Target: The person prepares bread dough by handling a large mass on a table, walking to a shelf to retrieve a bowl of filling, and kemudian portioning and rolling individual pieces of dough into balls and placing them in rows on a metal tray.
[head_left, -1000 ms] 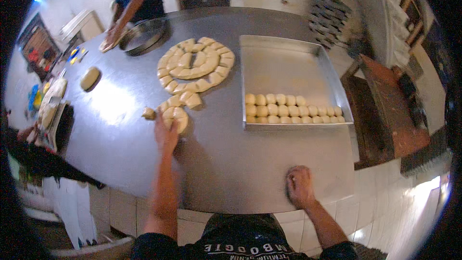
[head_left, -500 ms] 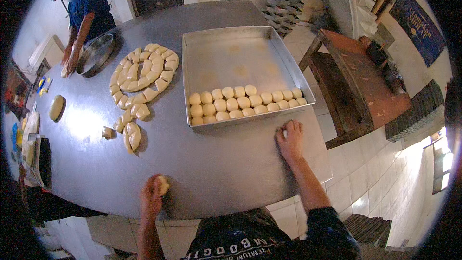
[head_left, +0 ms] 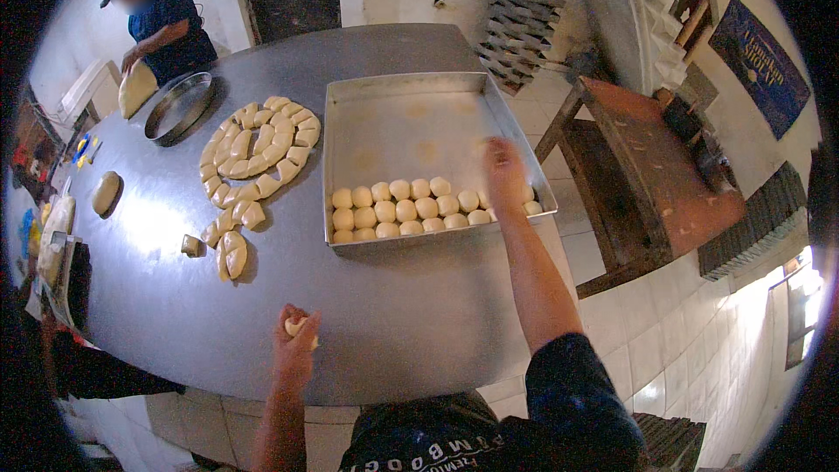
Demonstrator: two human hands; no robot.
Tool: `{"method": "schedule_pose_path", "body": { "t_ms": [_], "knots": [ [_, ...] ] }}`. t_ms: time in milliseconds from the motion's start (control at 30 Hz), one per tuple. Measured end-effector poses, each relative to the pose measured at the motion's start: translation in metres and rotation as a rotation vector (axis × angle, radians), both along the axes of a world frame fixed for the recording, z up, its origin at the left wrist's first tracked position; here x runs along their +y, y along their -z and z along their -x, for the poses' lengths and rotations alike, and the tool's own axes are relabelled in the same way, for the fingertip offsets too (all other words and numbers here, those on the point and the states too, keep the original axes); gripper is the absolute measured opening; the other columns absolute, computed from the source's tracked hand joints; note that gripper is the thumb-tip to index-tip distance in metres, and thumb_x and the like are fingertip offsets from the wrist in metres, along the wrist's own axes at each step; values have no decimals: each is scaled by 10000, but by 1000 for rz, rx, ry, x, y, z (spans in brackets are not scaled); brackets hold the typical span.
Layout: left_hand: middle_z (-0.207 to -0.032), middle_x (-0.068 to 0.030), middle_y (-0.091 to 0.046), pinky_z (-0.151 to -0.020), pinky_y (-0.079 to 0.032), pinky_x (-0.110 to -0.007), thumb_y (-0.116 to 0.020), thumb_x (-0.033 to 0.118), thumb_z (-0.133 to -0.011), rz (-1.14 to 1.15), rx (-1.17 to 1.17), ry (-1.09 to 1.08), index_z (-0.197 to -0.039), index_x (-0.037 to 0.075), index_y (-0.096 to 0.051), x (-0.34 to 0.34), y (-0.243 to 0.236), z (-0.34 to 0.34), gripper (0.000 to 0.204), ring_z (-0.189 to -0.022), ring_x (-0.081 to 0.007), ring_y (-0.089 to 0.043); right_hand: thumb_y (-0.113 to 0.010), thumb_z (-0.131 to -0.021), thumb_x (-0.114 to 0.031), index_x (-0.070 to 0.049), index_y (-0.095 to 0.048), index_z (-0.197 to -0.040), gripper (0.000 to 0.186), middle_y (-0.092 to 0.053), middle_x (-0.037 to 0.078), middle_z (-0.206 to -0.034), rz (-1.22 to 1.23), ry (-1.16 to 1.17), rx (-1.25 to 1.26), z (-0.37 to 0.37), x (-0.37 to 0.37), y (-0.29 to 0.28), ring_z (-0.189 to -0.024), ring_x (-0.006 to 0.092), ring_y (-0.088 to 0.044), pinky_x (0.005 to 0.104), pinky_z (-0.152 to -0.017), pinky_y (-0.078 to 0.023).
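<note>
My left hand [head_left: 295, 351] is closed around a piece of dough [head_left: 302, 329] near the table's front edge. Over the right part of a square metal tray [head_left: 437, 242] is my right hand [head_left: 504, 170], smeared by motion. Its fingers are curled, with a pale bit of dough ball [head_left: 481, 150] showing at their left side. Rows of smooth round dough balls [head_left: 426, 207] fill the near part of the tray; my right hand and forearm hide some at the right. Left of the tray, cut dough pieces [head_left: 255, 164] lie in a spiral, with several more trailing toward me.
Across the table [head_left: 376, 315], a co-worker [head_left: 170, 22] handles a large dough slab [head_left: 137, 90] beside a round metal pan [head_left: 179, 109]. An oval dough lump [head_left: 107, 193] lies at the left. A wooden table [head_left: 647, 175] stands to the right, with stacked metal moulds [head_left: 523, 31] behind.
My right hand has moved from the tabletop forward over the tray. My left hand has shifted slightly right, still holding dough. The co-worker has lifted a dough slab.
</note>
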State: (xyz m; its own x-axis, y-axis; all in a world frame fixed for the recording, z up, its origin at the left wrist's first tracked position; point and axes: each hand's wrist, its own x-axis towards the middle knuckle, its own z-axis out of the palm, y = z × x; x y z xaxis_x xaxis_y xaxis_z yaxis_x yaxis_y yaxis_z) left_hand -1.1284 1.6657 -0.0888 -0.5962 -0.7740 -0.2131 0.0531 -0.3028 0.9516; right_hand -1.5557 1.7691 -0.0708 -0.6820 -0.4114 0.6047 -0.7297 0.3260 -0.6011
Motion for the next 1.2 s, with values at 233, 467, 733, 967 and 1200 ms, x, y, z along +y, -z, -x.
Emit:
{"method": "schedule_pose_path", "body": {
  "t_ms": [233, 467, 733, 967, 1200],
  "knots": [
    [-1150, -97, -496, -837, -484, -321, -565, 168, -903, 166, -153, 112, -1182, 61, -484, -3, 26, -14, 309, -979, -207, -550, -539, -893, -120, -16, -562, -1151, 279, -637, 133, -1016, -3, -526, -319, -190, -9, -37, -953, 236, -607, 348, -890, -454],
    [-1051, -126, -610, -891, -450, -368, -525, 274, -923, 243, -347, 398, -1084, 33, -604, -16, -12, -16, 300, -1054, -253, -562, -559, -829, -96, -46, -599, -1120, 297, -605, 157, -1080, -234, -488, -505, -257, 91, 0, -1002, 358, -569, 413, -900, -440],
    [-1155, -216, -504, -882, -430, -427, -631, 194, -808, 1259, -993, -358, -1275, 48, -466, -137, 12, -28, 516, -1027, -366, -498, -588, -813, -257, -83, -496, -1199, 434, -457, 157, -1267, -607, -19, 74, -218, 60, 23, -1185, 367, -386, 532, -996, -260],
    [-1142, -218, -517, -882, -429, -449, -571, 110, -822, 1251, -1065, -165, -1309, 20, -417, -172, 31, -40, 518, -1034, -384, -503, -628, -782, -300, -93, -563, -1049, 343, -512, 158, -1147, -825, -241, 7, -242, 124, 57, -1115, 352, -420, 502, -942, -309],
    [-993, -139, -592, -855, -449, -405, -491, 142, -912, 716, -506, 467, -1203, 15, -503, -64, -8, -45, 318, -946, -273, -573, -683, -692, -284, -62, -552, -898, 330, -537, 157, -968, -521, -53, -21, -196, 60, 46, -977, 347, -472, 456, -853, -374]
  ]
}}
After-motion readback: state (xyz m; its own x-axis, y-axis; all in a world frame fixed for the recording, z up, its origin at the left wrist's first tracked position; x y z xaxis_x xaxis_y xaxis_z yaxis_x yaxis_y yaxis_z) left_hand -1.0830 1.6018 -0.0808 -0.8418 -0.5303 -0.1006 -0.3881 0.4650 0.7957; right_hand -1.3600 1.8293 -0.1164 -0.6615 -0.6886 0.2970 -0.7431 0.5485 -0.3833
